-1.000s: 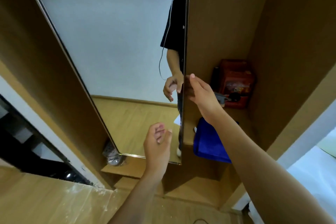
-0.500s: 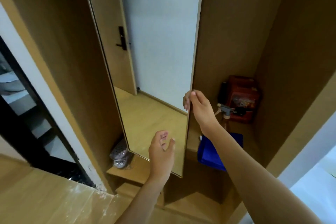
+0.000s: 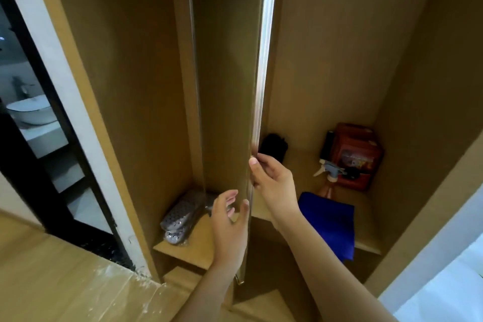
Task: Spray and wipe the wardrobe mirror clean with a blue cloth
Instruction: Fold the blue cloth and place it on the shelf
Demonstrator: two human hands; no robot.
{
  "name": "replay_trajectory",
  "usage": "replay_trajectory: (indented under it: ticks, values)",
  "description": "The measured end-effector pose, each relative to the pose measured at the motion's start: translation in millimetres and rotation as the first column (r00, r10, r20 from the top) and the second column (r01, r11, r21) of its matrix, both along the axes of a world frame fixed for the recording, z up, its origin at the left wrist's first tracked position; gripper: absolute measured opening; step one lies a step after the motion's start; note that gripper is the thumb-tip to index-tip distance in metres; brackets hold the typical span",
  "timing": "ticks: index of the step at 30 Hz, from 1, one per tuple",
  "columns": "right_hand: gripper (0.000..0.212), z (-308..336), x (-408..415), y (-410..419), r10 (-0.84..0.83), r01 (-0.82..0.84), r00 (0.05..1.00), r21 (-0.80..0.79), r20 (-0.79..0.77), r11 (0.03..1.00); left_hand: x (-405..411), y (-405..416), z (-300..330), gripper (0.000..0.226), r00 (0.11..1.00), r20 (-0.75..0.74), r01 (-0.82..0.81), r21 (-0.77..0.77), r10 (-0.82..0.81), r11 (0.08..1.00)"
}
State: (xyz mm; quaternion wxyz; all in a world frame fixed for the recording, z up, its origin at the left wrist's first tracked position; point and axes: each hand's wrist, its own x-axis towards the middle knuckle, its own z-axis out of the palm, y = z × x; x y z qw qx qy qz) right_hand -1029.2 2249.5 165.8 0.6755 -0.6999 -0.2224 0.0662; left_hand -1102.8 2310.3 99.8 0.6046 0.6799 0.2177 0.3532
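Observation:
The tall wardrobe mirror (image 3: 227,91) stands nearly edge-on to me and reflects the wardrobe's brown inside. My right hand (image 3: 271,178) grips its metal front edge (image 3: 257,123) about waist height, thumb on the near side. Lower down, my left hand (image 3: 227,219) hovers by the glass with fingers relaxed and holds nothing. A folded blue cloth (image 3: 329,222) lies on the wardrobe shelf (image 3: 366,246) to the right. Behind it lies a spray bottle (image 3: 330,172) with a grey and white trigger head.
A red box (image 3: 352,154) stands in the shelf's back corner and a black object (image 3: 273,146) sits beside the mirror edge. Wrapped grey slippers (image 3: 180,214) lie on the lower left shelf. A bathroom doorway with a white basin (image 3: 28,110) opens at the left.
The mirror has swung from facing me to almost edge-on, its reflection changing from room and floor to wardrobe interior. My right hand stayed on its edge; my left hand stayed near the glass.

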Motion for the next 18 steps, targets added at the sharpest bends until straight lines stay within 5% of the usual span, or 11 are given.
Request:
replay_trajectory:
  ticks: [18]
  values:
    - [0.017,4,-74,100,-0.247,0.247,0.969,0.12,-0.02,0.961,-34,106,-4,0.018,0.986,0.072,0.143,0.077,-0.149,0.987]
